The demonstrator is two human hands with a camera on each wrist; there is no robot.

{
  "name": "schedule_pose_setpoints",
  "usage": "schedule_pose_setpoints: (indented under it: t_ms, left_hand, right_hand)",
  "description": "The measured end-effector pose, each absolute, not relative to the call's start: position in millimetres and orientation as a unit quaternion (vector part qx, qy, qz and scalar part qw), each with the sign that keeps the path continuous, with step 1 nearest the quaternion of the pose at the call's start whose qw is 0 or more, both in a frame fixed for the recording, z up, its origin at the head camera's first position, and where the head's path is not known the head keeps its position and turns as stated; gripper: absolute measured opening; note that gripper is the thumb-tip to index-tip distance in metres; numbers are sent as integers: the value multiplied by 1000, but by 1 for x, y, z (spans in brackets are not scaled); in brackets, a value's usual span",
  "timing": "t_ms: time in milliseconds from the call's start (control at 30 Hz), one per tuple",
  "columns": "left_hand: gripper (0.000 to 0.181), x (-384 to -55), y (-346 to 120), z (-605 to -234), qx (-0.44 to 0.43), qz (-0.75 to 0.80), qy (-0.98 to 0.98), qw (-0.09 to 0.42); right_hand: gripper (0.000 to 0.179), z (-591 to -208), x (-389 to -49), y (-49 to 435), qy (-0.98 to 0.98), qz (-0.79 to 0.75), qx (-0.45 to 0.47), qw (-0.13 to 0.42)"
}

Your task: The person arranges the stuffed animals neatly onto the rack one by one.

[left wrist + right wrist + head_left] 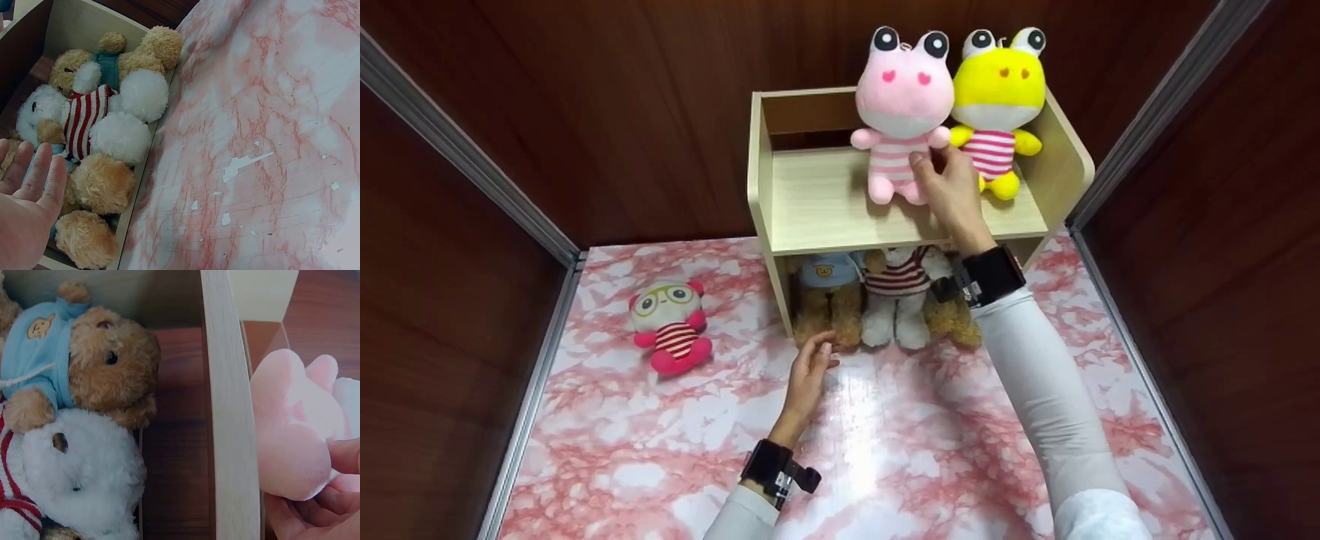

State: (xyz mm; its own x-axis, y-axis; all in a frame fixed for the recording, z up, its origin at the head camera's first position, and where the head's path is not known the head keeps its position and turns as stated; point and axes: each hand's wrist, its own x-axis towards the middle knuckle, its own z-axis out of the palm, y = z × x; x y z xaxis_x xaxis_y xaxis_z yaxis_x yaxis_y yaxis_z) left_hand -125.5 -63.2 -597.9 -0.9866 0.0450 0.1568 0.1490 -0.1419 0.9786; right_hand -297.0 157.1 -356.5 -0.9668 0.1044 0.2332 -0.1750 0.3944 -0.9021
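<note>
My right hand (958, 195) grips a pink frog plush (904, 97) by its side, thumb across the striped body. The plush is upright over the top shelf board (817, 210), its feet at or just above the wood; I cannot tell which. Close beside it on the right sits a yellow frog plush (1000, 82) in a striped top, partly behind my hand. In the right wrist view, the fingers (343, 455) curl round the pink plush's lower part. My left hand (808, 375), fingers loosely extended and holding nothing, hovers in front of the lower compartment.
Several bears fill the lower compartment: a brown bear (112, 360) in blue, a white bear (132, 95) in red stripes, and another brown bear (149, 53) in teal. A pink panda plush (675, 337) lies on the marbled floor at left. Dark wooden walls (622, 112) surround the shelf.
</note>
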Motion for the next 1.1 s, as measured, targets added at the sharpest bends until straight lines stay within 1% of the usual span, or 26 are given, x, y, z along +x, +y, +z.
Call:
schedule_pose_setpoints:
  t_ms: [167, 433, 633, 733, 900, 1100]
  left_hand:
    - [37, -123, -63, -600, -73, -752, -654, 39]
    - [37, -117, -65, -606, -79, -754, -652, 29]
    - [37, -117, -68, -607, -88, -752, -652, 43]
    - [37, -117, -71, -607, -85, -754, -650, 46]
    - [37, -117, -76, -607, -80, -755, -649, 46]
    - [38, -120, -84, -605, -65, -762, -643, 49]
  right_hand:
    - [37, -360, -302, 159, -828, 545, 18, 132]
    - [38, -373, -301, 161, -822, 552, 31, 137]
    - [47, -372, -297, 158, -840, 529, 14, 124]
    - [51, -372, -294, 157, -859, 495, 7, 131]
    - [55, -378, -281, 159, -860, 488, 31, 149]
    - [59, -384, -260, 164, -816, 548, 80, 168]
